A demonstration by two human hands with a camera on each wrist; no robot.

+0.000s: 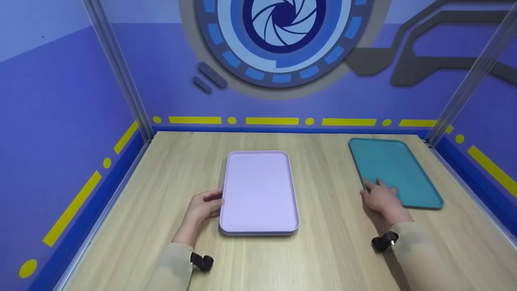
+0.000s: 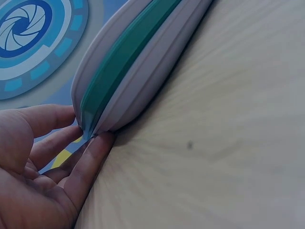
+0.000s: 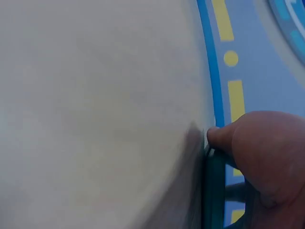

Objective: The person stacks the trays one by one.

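A lilac rectangular tray point(image 1: 260, 190) tops a stack on the wooden table. Edge-on in the left wrist view, the stack shows a green tray point(image 2: 119, 62) between lilac ones. Beside the stack's left edge is my left hand point(image 1: 204, 207), its fingertips touching the tray sides. Farther right, a teal rectangular tray point(image 1: 398, 171) lies slightly angled on the table. My right hand point(image 1: 381, 198) rests on that tray's near left part, fingers spread over its surface and thumb along the left edge. In the right wrist view the thumb point(image 3: 257, 148) reaches the teal rim.
The wooden table point(image 1: 323, 250) ends at a blue back wall point(image 1: 161, 81) with yellow markings. Side panels and metal posts point(image 1: 121, 64) border it left and right. Bare wood separates the stack from the teal tray.
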